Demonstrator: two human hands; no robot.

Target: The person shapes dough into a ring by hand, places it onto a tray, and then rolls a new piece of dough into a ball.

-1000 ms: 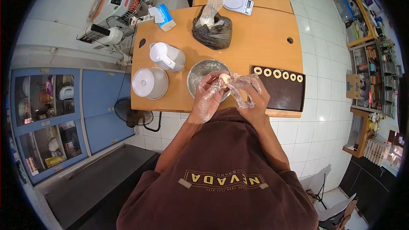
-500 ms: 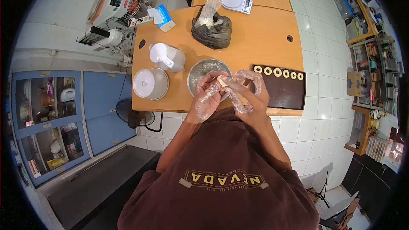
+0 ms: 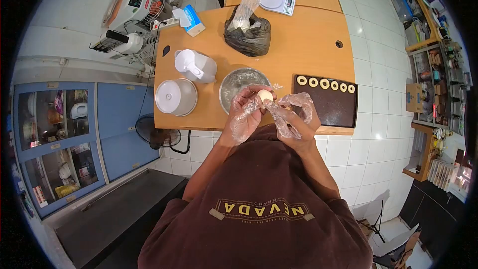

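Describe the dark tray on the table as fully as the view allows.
The tray is dark brown, rectangular and shallow, with a thin raised rim and a slightly shiny surface; it looks like metal. It lies flat on the wooden table, near its front right corner. Six pale rings sit in a row along its far side. The right hand hides its near left corner; contact there is unclear.

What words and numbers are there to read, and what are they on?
"NEVADA", upside down in the picture, on the brown shirt.
"BRAND", smaller, on the same shirt; the tiny line at the lettering's other edge is too small to read.
Too blurred to read: the print on the blue box, the display of the white scale and the red label on the white machine.
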